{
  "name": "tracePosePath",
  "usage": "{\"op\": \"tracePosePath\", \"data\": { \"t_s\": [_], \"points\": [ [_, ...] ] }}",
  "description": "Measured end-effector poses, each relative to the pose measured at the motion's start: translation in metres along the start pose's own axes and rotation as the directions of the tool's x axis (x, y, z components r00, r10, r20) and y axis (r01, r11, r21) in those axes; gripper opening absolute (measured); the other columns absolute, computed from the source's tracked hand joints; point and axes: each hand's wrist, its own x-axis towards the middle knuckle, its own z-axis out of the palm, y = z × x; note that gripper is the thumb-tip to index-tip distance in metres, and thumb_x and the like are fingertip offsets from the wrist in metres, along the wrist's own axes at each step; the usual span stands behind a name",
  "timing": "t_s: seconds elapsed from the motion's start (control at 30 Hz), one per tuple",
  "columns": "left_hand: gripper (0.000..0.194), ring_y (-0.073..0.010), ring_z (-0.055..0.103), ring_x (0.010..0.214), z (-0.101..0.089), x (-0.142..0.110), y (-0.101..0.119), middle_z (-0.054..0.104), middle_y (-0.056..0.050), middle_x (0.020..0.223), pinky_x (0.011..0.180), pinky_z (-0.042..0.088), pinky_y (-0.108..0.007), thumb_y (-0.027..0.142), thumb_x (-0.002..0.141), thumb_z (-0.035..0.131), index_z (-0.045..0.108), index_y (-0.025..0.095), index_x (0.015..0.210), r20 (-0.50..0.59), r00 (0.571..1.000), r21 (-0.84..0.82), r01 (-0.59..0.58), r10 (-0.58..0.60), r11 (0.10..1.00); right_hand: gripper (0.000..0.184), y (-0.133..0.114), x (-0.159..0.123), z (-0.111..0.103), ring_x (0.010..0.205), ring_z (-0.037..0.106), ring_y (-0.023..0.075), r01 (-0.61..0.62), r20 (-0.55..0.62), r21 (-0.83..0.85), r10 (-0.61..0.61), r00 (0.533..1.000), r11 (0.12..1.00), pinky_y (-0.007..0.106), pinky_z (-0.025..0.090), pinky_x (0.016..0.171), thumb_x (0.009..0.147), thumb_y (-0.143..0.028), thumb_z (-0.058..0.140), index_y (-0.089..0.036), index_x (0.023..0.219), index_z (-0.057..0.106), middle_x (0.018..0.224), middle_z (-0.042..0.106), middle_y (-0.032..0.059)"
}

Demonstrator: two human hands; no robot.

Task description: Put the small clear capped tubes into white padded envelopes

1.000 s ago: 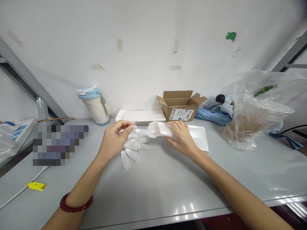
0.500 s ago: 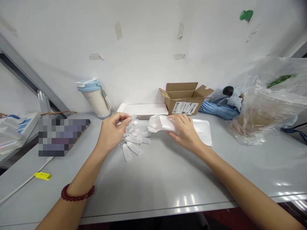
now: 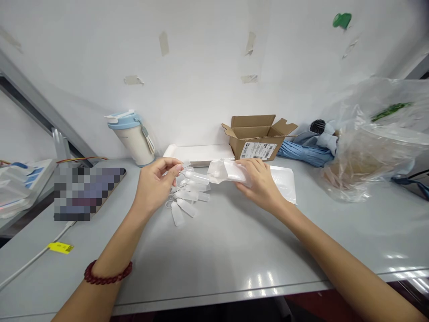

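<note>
The left hand (image 3: 154,184) pinches a slim frosted plastic tag (image 3: 198,178), its end now tilted lower, near the open white plastic pouch (image 3: 231,171) the right hand (image 3: 260,185) grips.

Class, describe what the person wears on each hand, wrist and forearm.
The left hand is bare, with a dark red bracelet of rounded, bead-like pieces near the wrist. The right hand has no glove or bracelet. No sleeve shows on either forearm.

Txt on box label (image 3: 258,151) & yellow tag (image 3: 60,247) unreadable.
</note>
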Motion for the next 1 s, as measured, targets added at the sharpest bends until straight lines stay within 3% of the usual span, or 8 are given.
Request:
{"op": "tracePosePath", "data": {
  "t_s": [0.27,0.5,0.77,1.0],
  "points": [
    [0.012,-0.0071,0.049,0.049,-0.005,0.002,0.000,0.063,0.000,0.072,0.051,0.043,-0.020,0.027,0.075,0.059,0.064,0.017,0.079,-0.060,0.998,0.004,0.024,-0.023,1.000,0.036,-0.003,-0.001,-0.002,0.106,0.048,0.0284,0.007,0.008,0.073,-0.007,1.000,0.997,0.041,0.035,0.085,0.078,-0.023,0.054,-0.020,0.113,0.049,0.114,0.058,0.0100],
    [0.012,-0.0074,0.050,0.050,0.000,0.000,-0.002,0.061,0.000,0.073,0.051,0.042,-0.021,0.027,0.075,0.061,0.063,0.016,0.077,-0.009,0.998,-0.049,0.067,-0.067,0.997,0.036,-0.009,-0.002,-0.002,0.105,0.048,0.0276,0.011,0.008,0.113,-0.012,1.000,0.994,0.041,0.035,0.086,0.077,-0.023,0.056,-0.021,0.112,0.049,0.113,0.058,0.0094],
    [0.011,-0.0073,0.049,0.051,-0.001,-0.003,0.005,0.062,0.001,0.072,0.055,0.043,-0.021,0.027,0.077,0.060,0.064,0.016,0.079,0.013,1.000,-0.064,0.026,-0.025,0.998,0.035,-0.008,-0.003,0.000,0.105,0.049,0.0271,-0.006,0.012,0.125,0.005,1.000,0.992,0.040,0.036,0.085,0.078,-0.024,0.057,-0.020,0.112,0.049,0.110,0.059,0.0089],
    [0.013,-0.0076,0.050,0.052,0.013,-0.011,0.013,0.062,0.000,0.074,0.054,0.043,-0.021,0.028,0.076,0.060,0.063,0.015,0.076,0.090,0.993,-0.079,0.083,-0.075,0.993,0.036,-0.015,-0.005,0.000,0.104,0.051,0.0250,0.029,0.014,0.150,-0.032,0.999,0.988,0.039,0.036,0.086,0.078,-0.022,0.058,-0.020,0.113,0.049,0.111,0.060,0.0072]
  ]
}}
